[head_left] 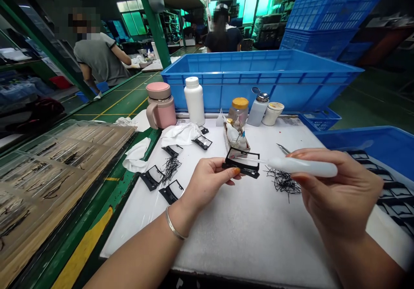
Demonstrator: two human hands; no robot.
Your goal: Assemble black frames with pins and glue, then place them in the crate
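Observation:
Between its thumb and fingers, my left hand (210,177) grips a small black rectangular frame (244,167) above the white work surface. A white squeeze bottle (304,167) with a thin nozzle is pinched in my right hand (343,190). Its nozzle points left and reaches over the frame's opening; whether the tip touches the frame I cannot tell. Below the bottle lies a pile of short black strips (284,181). More black frames (152,177) and a second pile of black strips (170,169) lie left of my left hand. Tweezers (283,149) lie behind the right pile.
A pink mug (161,108), a white bottle (194,101), a pump bottle (258,110) and jars line the back, before a large blue crate (258,86). A small box (237,140) stands nearer. Black frames fill the right-hand bin (394,194). Trays (64,159) lie left. Two people work beyond.

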